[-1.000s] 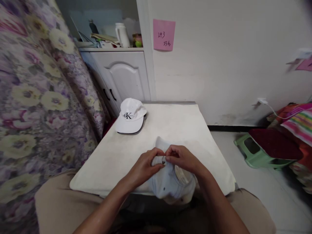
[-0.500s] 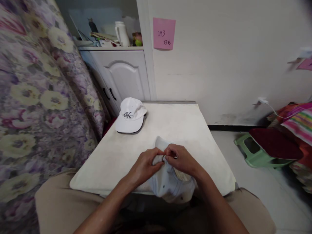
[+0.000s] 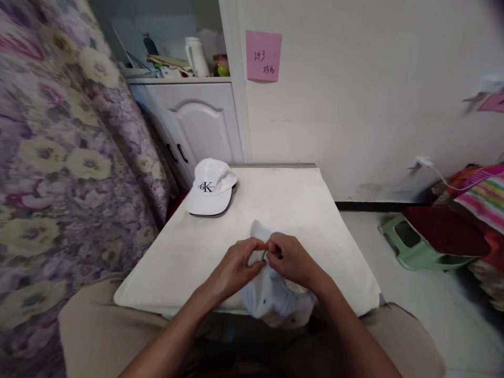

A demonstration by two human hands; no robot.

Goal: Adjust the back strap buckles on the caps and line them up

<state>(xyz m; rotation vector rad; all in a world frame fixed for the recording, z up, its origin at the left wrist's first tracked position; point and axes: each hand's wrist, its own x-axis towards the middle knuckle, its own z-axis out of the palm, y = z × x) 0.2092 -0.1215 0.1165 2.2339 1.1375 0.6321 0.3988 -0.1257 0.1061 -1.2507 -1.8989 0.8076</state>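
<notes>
A pale blue baseball cap (image 3: 271,302) lies at the table's near edge, its back opening turned toward the right and its crown hanging over the edge. My left hand (image 3: 242,262) is closed on the cap's back strap, thumb below and fingers above. Right beside it, my right hand (image 3: 291,260) pinches the same strap near a small buckle, which is mostly hidden by the fingers. The fingertips of both hands meet. A white cap (image 3: 212,184) with black "CK" lettering sits farther off at the table's left, touched by neither hand.
The white-covered table (image 3: 283,199) stands against the wall and a white cabinet (image 3: 200,121). A floral curtain (image 3: 79,173) hangs along the left. On the right floor is a green stool (image 3: 405,247) with a dark red top. A pink note (image 3: 263,55) sticks to the wall.
My right hand's fingers have curled tighter around the strap by the buckle. The left hand and the caps have stayed almost in place.
</notes>
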